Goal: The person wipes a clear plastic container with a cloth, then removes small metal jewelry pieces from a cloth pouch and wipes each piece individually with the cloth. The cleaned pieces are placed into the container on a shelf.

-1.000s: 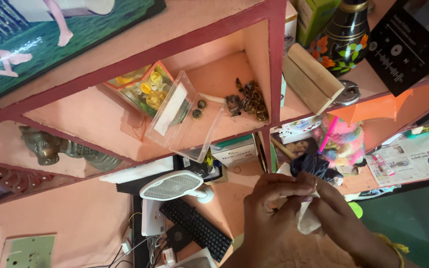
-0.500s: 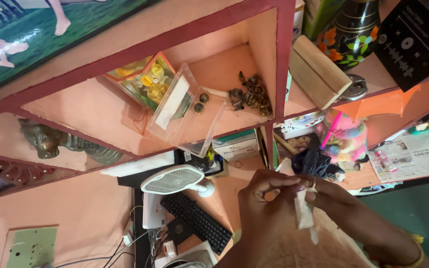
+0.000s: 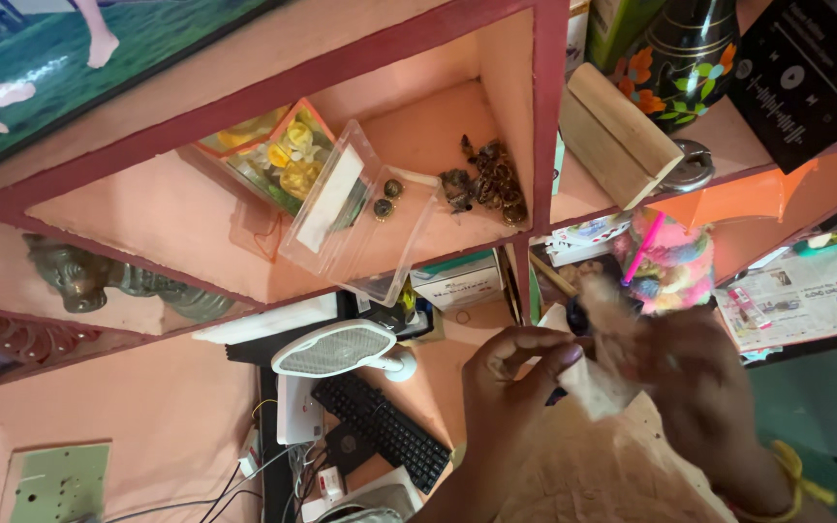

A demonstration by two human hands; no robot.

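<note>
Together both hands (image 3: 593,368) pinch pale cloth (image 3: 588,387).

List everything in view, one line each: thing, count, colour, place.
clear plastic box: one, transparent, lid open, upper shelf
flower box: one, yellow-green, behind it
small metal bells: a heap, brassy, same shelf
wooden block: one, tan, right shelf
painted vase: one, black with flowers, top right
metal figurine: one, bronze, left shelf
keyboard: one, black, desk
fan: one, white, desk
newspaper: one, right
white cloth: one, between both hands
left hand: pinching cloth
right hand: blurred, on cloth
</note>
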